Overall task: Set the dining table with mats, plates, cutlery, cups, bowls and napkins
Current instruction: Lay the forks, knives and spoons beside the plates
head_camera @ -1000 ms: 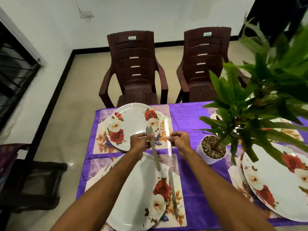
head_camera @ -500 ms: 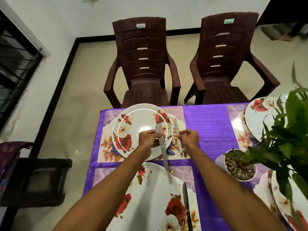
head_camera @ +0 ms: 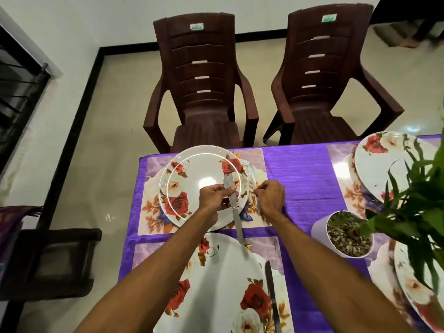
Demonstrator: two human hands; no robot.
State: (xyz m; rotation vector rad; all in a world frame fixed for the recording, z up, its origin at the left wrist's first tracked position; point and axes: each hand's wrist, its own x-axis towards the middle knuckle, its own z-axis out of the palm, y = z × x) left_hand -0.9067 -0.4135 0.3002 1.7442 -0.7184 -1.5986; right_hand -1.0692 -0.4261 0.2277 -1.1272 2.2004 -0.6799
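Cream floor tiles [head_camera: 108,140] take the upper left and centre of the frame, open ground between the black skirting and the left edge of the desk [head_camera: 295,179]. Two brown chairs, the left chair [head_camera: 204,97] and the right chair [head_camera: 319,97], stand close against the desk's far edge. Purple cloth covers the desk.

At centre the far plate [head_camera: 192,179] lies on the far mat [head_camera: 153,174], its rim reaching the far edge. The near plate [head_camera: 216,289] fills the bottom, with a third knife [head_camera: 271,299] beside its right rim. A potted plant [head_camera: 346,234] sits at right.

The left hand [head_camera: 216,198] grips two knives [head_camera: 236,219] over the far plate. The right hand [head_camera: 270,198] pinches a single knife [head_camera: 251,174] that lies on the far mat just right of that plate.

Each chair back carries a sticker, a white label [head_camera: 196,27] and a green label [head_camera: 328,18]; the print is too small to read.
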